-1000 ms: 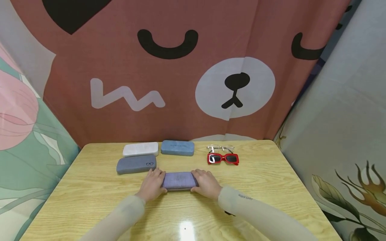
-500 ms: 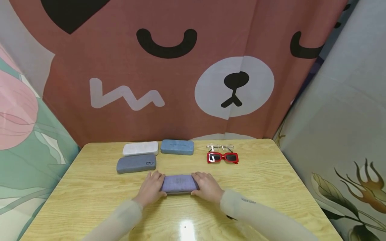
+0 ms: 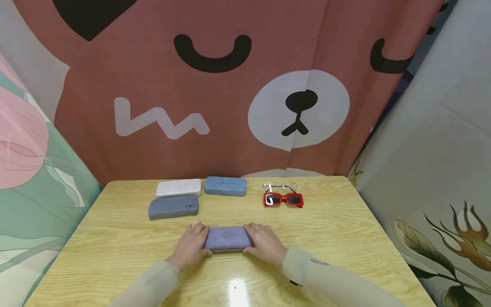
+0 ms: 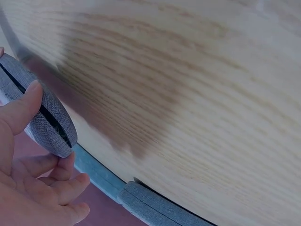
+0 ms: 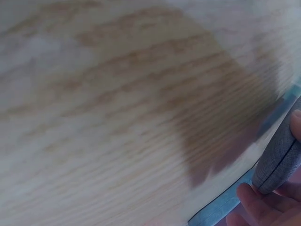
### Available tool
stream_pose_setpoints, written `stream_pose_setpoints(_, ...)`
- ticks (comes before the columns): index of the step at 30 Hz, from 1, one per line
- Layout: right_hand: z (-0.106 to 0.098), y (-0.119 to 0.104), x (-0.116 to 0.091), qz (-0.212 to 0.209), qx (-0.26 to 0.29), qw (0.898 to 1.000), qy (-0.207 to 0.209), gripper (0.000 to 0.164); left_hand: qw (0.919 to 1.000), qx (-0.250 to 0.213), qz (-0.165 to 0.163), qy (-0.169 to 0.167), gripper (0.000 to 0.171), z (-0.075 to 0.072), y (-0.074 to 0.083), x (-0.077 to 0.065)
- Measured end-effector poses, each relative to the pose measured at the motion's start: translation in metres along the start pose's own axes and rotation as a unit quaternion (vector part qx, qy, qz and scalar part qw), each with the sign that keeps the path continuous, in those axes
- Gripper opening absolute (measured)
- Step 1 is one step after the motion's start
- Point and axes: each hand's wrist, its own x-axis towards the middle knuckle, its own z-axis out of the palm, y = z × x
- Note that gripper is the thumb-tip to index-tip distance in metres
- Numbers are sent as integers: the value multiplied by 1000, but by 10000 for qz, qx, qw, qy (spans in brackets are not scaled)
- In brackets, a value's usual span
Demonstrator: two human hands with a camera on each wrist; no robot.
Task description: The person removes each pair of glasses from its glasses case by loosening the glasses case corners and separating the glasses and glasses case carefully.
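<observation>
A purple fabric-covered glasses case [image 3: 229, 238] lies level in front of me at mid-table, held at both ends. My left hand [image 3: 190, 245] grips its left end, thumb on the near side and fingers over the far side. On the right end, my right hand [image 3: 265, 244] holds it the same way. The left wrist view shows the end of the case [image 4: 59, 127] with a dark seam line running past the thumb. From the right wrist, only part of the case [image 5: 278, 162] shows at the frame's edge.
Behind the hands on the wooden table [image 3: 326, 256] lie a white case [image 3: 179, 188], a grey-blue case [image 3: 172, 207] with a glasses print, and a blue case [image 3: 225, 186]. Red-framed sunglasses [image 3: 283, 199] and clear glasses [image 3: 280, 186] sit at the back right. A bear-print curtain [image 3: 153, 157] hangs behind.
Both hands have drawn the purple glasses case a little nearer to me, keeping their grip on its ends. The other cases and the glasses have stayed put.
</observation>
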Motion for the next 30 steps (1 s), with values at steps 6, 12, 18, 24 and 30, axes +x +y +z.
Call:
stream_pose_setpoints(6, 0, 0, -4, 113, 94, 9999, -67, 69, 10000, -24, 10, 10, 68, 3, 1, -2)
stream_pose_setpoints(12, 2, -1, -6, 135, 192, 9997, -87, 70, 10000, -21, -13, -67, 68, 5, 2, -3)
stream_pose_setpoints(18, 5, 0, -5, 148, 260, 9995, -60, 70, 9998, 20, -70, -195, 69, 6, 1, -5)
stream_pose_setpoints(24, 8, 0, -5, 238, 426, 9987, -167, 72, 9997, -35, -108, -231, 69, 6, 1, -5)
stream_pose_setpoints(30, 9, 0, -4, 192, 558, 9981, -161, 68, 9997, -160, -129, -109, 70, 11, -2, -5)
